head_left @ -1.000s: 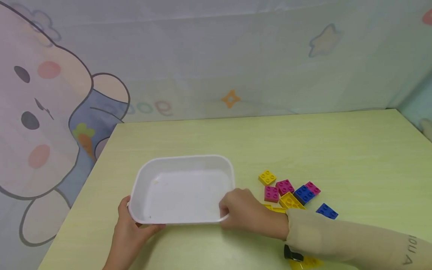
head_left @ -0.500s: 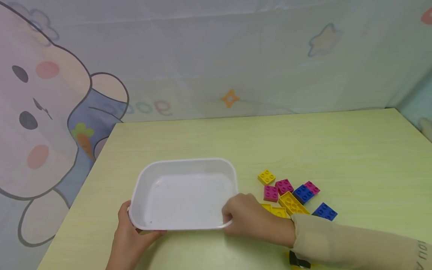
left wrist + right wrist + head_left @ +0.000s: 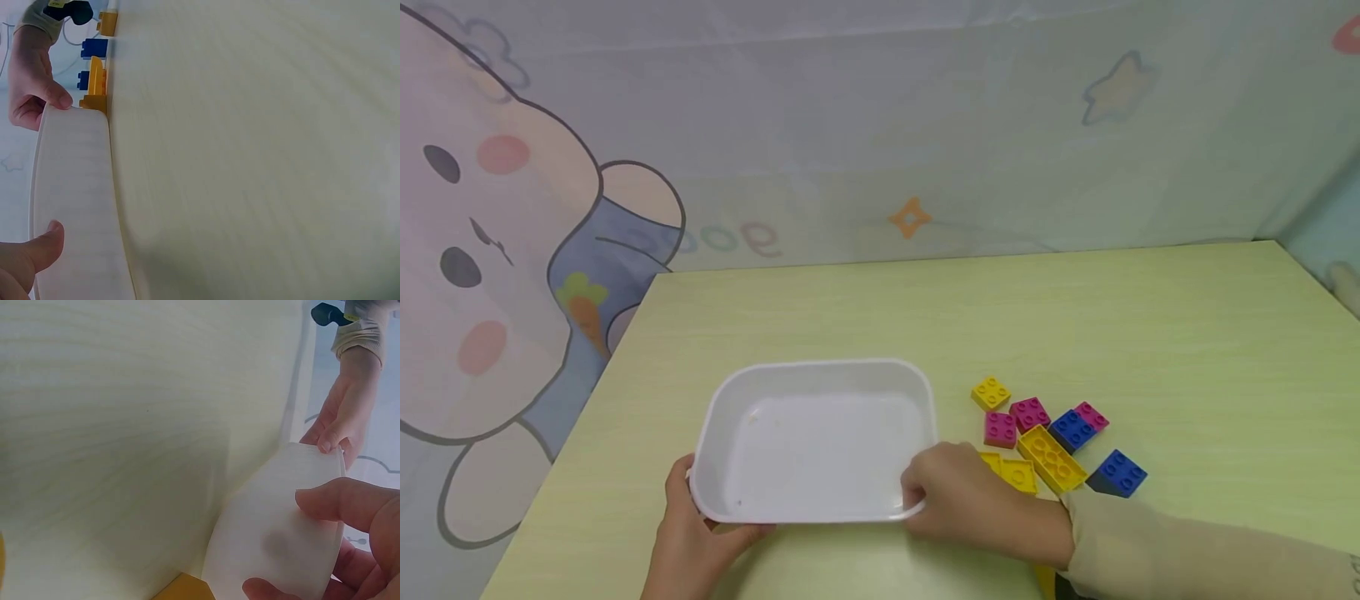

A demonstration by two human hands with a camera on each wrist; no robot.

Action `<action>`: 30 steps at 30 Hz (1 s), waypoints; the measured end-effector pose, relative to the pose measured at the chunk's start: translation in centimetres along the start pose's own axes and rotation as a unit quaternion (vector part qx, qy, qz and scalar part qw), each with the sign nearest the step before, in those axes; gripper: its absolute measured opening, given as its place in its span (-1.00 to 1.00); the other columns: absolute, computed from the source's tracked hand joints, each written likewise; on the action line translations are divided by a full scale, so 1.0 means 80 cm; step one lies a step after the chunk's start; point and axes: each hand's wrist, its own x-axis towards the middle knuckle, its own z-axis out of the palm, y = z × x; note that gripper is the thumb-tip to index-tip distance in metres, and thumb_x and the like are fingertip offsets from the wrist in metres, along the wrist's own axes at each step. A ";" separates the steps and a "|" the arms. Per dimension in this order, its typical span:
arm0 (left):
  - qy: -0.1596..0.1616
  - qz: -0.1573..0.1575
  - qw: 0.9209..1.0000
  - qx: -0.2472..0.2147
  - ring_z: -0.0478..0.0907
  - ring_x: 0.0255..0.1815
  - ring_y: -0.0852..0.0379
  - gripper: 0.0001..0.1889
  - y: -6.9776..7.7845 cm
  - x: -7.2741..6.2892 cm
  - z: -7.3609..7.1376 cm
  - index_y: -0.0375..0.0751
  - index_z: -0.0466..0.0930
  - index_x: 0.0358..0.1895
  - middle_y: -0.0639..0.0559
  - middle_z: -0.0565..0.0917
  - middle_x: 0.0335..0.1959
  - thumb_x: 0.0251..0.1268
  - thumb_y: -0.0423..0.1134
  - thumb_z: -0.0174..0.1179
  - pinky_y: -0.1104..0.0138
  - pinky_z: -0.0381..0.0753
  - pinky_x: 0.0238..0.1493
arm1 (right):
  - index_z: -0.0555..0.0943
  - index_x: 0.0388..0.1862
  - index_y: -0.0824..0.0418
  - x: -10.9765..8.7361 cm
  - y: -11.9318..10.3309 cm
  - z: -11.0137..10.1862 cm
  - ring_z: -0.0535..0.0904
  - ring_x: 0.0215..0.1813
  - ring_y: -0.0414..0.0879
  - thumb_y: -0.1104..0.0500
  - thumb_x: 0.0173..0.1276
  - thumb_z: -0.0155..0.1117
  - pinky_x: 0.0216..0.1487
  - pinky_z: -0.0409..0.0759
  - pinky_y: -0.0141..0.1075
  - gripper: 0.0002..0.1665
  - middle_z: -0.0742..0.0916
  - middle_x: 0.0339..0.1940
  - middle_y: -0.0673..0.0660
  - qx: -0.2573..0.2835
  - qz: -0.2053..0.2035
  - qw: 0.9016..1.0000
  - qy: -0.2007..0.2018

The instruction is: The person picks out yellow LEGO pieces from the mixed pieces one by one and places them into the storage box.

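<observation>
A white rectangular plastic tray with rounded corners is on the table, between my two hands. My left hand holds its near left corner, the thumb lying along the outer front wall. At the near right corner my right hand grips the rim, its fingers curled over the edge. The right wrist view shows that thumb against the tray's outer wall. Only a few tiny specks show on the tray's floor.
Right of the tray lie loose toy building bricks: a small yellow brick, pink bricks, blue bricks and an upturned long yellow brick. My right forearm hides part of this area. A patterned cloth hangs behind the table.
The tray has slid toward me and slightly to the right, both hands keeping hold of it. The bricks stay put; more of the yellow ones by my right wrist now show.
</observation>
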 end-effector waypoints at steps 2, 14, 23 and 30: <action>-0.001 -0.006 1.000 0.002 0.49 0.02 -0.08 0.14 0.000 -0.001 0.000 -0.24 -0.11 0.34 -0.25 0.42 0.14 -0.34 -0.30 0.55 0.40 0.50 -0.06 | 0.64 -0.68 0.10 -0.001 0.000 0.001 0.37 -0.60 -0.25 0.26 -0.04 0.42 -0.51 0.39 -0.45 -0.87 0.56 -0.69 -0.15 0.002 0.004 1.000 -0.003; -0.012 -0.013 1.000 -0.004 0.47 0.07 -0.12 0.16 -0.002 -0.004 0.000 -0.30 -0.22 0.38 -0.28 0.32 0.23 -0.24 -0.33 0.51 0.39 0.48 0.00 | 0.66 -0.64 0.11 -0.005 0.004 0.001 0.37 -0.59 -0.27 0.25 -0.03 0.43 -0.50 0.40 -0.46 -0.90 0.56 -0.68 -0.17 -0.002 -0.007 1.000 0.005; -0.044 0.004 0.999 0.003 0.39 0.13 -0.19 0.24 -0.005 -0.001 -0.010 -0.35 -0.30 0.41 -0.35 0.21 0.29 -0.28 -0.34 0.52 0.31 0.51 0.00 | 0.62 -0.69 0.06 -0.006 0.005 0.001 0.34 -0.59 -0.27 0.21 -0.03 0.43 -0.50 0.36 -0.44 -0.83 0.51 -0.71 -0.19 -0.020 -0.021 1.000 0.007; -0.073 0.029 0.997 0.022 0.44 0.05 -0.17 0.16 -0.001 0.009 -0.024 -0.41 -0.22 0.39 -0.36 0.27 0.20 -0.21 -0.32 0.50 0.36 0.53 -0.09 | 0.62 -0.68 0.03 -0.006 0.004 -0.001 0.34 -0.59 -0.27 0.17 -0.01 0.42 -0.50 0.34 -0.44 -0.84 0.50 -0.72 -0.20 -0.039 -0.008 0.999 0.000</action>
